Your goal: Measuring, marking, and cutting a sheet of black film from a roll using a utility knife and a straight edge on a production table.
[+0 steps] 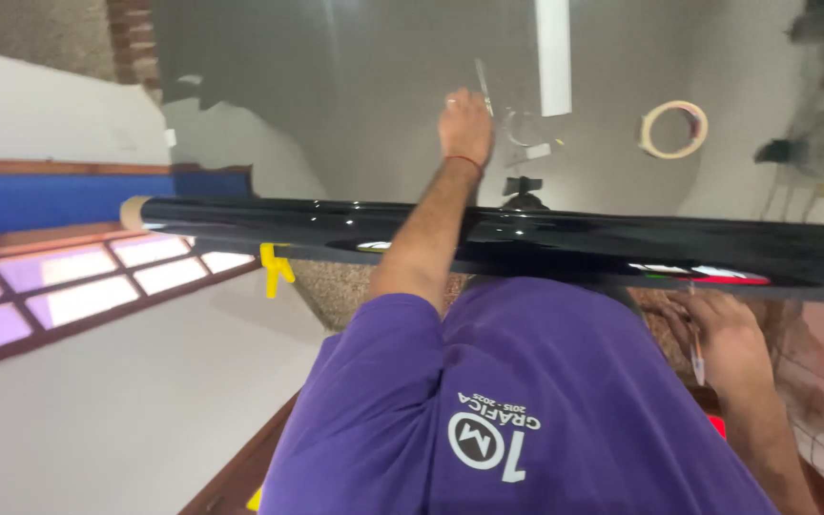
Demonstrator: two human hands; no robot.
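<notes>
- Head view: a long glossy black roll of film on a brown cardboard core (488, 238) stretches across the middle of the frame from left edge to right, lying over the near edge of the grey worktable (355, 105).
- The left hand (466, 124) reaches past the roll to upper centre, fingers curled down on the tabletop beside a thin clear straight-edge strip (484, 88); whether it pinches the strip, I cannot tell.
- The right hand (729, 339) sits lower right, just under the roll, fingers closed around a slim pen-like tool (695, 358).
- So the roll lies between the two hands, the left forearm crossing over it.
- Handling, as I judge it: the roll looks stiff along its length and fairly heavy, its shiny skin slippery and easy to scuff or crease; best gripped near the ends or cradled from below with both palms.
- Further back on the table: a ring of beige masking tape (674, 129) at upper right and a white flat bar (552, 52) at top centre.
- A yellow clamp (275, 269) hangs under the roll at left.
</notes>
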